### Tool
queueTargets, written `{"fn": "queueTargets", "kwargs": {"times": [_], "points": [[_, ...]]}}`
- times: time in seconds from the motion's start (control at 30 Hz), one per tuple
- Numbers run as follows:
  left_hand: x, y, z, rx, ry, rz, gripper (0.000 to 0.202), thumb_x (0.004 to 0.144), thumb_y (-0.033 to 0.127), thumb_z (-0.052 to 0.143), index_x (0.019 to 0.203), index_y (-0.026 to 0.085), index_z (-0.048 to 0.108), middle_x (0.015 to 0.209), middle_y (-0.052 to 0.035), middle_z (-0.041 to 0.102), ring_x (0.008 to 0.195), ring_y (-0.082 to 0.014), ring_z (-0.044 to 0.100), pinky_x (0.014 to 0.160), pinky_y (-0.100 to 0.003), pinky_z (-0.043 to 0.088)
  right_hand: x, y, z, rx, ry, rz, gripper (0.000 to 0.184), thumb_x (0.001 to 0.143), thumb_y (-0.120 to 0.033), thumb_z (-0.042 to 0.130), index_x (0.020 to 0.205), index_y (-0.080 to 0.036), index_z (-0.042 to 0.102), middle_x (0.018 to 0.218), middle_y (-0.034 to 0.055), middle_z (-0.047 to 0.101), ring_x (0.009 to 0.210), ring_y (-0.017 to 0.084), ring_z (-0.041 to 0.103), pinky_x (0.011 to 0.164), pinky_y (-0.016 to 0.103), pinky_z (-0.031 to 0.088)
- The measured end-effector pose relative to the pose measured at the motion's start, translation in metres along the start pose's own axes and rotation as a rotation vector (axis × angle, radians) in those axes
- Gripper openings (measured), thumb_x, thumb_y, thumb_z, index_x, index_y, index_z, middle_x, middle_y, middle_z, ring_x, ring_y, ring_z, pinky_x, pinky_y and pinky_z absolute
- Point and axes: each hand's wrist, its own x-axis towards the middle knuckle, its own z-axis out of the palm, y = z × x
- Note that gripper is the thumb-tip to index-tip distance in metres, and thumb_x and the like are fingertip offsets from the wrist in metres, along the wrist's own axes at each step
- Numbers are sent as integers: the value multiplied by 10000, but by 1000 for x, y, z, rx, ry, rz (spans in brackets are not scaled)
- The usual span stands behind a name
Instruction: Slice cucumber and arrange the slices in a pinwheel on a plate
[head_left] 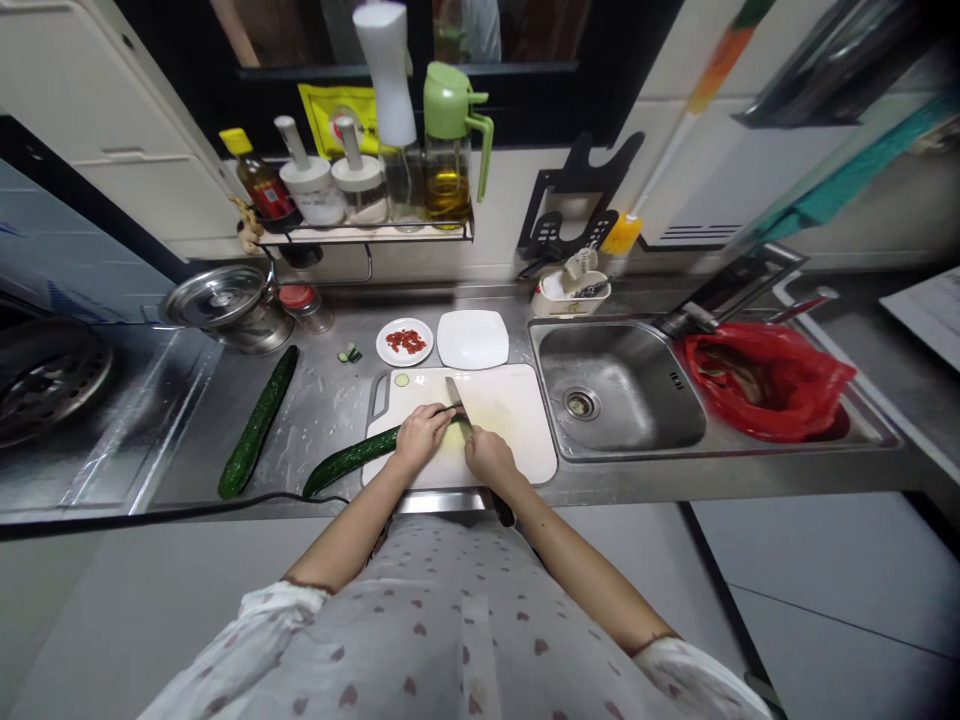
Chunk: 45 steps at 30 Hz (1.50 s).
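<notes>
White rectangular cutting board (517,420), left edge crossed by one long dark-green cucumber (349,463), left hand (424,432) grip closed over it, right hand (491,458) grip around one steel-bladed knife (455,395), metal surface (322,400) stretching toward a second cucumber (259,425), two white plates (472,340) beyond.

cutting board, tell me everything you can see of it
The cutting board is white and looks plastic, with rounded corners and a grey handle at its left end. It lies flat on the metal counter beside the sink, with a green stain. On it lie a cucumber slice and part of a cucumber under the left hand; whether the knife touches it is unclear.
</notes>
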Motion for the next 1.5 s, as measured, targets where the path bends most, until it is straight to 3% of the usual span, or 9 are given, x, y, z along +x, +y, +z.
{"fn": "queueTargets", "kwargs": {"times": [0.33, 0.67, 1.27, 1.5], "points": [[-1, -1, 0, -4, -4, 9, 276, 932, 288, 477, 1116, 273, 683, 1088, -47, 647, 973, -170, 564, 856, -306, 487, 15, -9, -3, 19, 15, -3, 340, 920, -190, 349, 1180, -107, 551, 1069, 176, 665, 1031, 243, 622, 823, 306, 441], [0, -1, 0, -14, -15, -8, 269, 934, 298, 474, 1096, 278, 688, 1095, -42, 643, 974, -167, 557, 859, -304, 488, -3, -2, 4, -14, -43, 31, 319, 914, -177, 347, 1153, -115, 550, 1040, 166, 670, 1008, 250, 631, 785, 311, 451], [-1, -2, 2, -16, 11, 17, 280, 931, 279, 477, 1127, 266, 677, 1099, -48, 647, 984, -169, 563, 874, -316, 489, 27, -16, -2, 18, 0, 25, 342, 905, -176, 373, 1184, -121, 563, 1077, 163, 666, 1050, 239, 618, 816, 308, 452], [-1, -1, 1, -12, 5, 16, 279, 931, 284, 478, 1124, 276, 679, 1095, -44, 648, 971, -169, 566, 860, -312, 492, 20, -12, 3, 2, 8, 24, 340, 909, -175, 353, 1175, -115, 556, 1072, 172, 664, 1044, 248, 622, 808, 320, 456]]}}
